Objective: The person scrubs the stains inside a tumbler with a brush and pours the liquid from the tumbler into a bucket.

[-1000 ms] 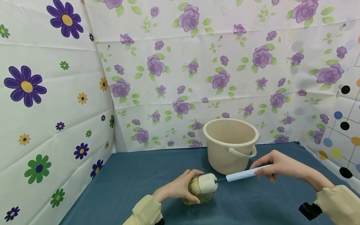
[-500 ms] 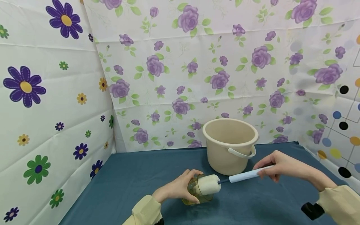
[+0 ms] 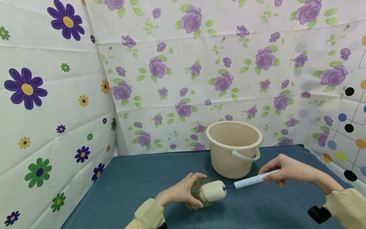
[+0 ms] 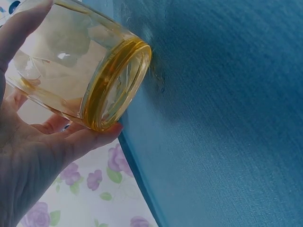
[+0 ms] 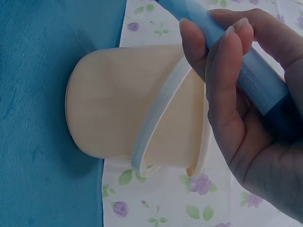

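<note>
My left hand [image 3: 181, 189] grips a clear amber drinking glass [image 3: 196, 191], tilted on its side with its mouth to the right. In the left wrist view, fingers and thumb wrap around the glass [image 4: 57, 82], and its thick amber base [image 4: 111, 87] faces the cloth. A sponge cup brush [image 3: 215, 190] has its white cylindrical head partly inside the mouth, with the rest sticking out. My right hand [image 3: 290, 170] holds the brush by its light blue handle [image 3: 248, 181]. In the right wrist view, thumb and fingertips pinch that handle [image 5: 260, 82].
Behind the brush stands a beige bucket [image 3: 233, 159], its white handle [image 3: 247, 156] hanging at the right side. A dark blue cloth [image 3: 137, 184] covers the table. Flower-patterned sheets [image 3: 171, 79] form the walls at the back and left, with a dotted sheet [image 3: 347, 140] at right.
My right hand and the brush have shifted slightly right and down, so more of the sponge head shows outside the glass. The left hand has stayed in place around the glass.
</note>
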Demonstrator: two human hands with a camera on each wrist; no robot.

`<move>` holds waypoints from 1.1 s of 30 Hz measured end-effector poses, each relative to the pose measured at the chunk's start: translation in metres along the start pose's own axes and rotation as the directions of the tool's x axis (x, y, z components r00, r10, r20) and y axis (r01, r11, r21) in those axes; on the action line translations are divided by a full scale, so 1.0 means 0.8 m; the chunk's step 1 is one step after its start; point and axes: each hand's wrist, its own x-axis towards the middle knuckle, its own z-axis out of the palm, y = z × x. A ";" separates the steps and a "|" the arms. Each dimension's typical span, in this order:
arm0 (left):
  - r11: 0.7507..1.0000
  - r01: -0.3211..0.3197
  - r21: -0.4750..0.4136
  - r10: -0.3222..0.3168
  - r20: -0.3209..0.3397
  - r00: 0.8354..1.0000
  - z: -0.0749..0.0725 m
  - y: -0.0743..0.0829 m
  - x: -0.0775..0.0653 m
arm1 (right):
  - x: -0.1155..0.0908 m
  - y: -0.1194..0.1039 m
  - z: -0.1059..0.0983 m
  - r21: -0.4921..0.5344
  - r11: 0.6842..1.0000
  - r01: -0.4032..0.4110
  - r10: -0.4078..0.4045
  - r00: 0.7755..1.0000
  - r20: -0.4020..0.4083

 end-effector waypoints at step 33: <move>1.000 -0.002 0.004 0.002 -0.002 1.000 0.001 -0.004 -0.001 | 0.009 0.001 0.010 0.025 0.994 0.103 -0.104 0.994 0.042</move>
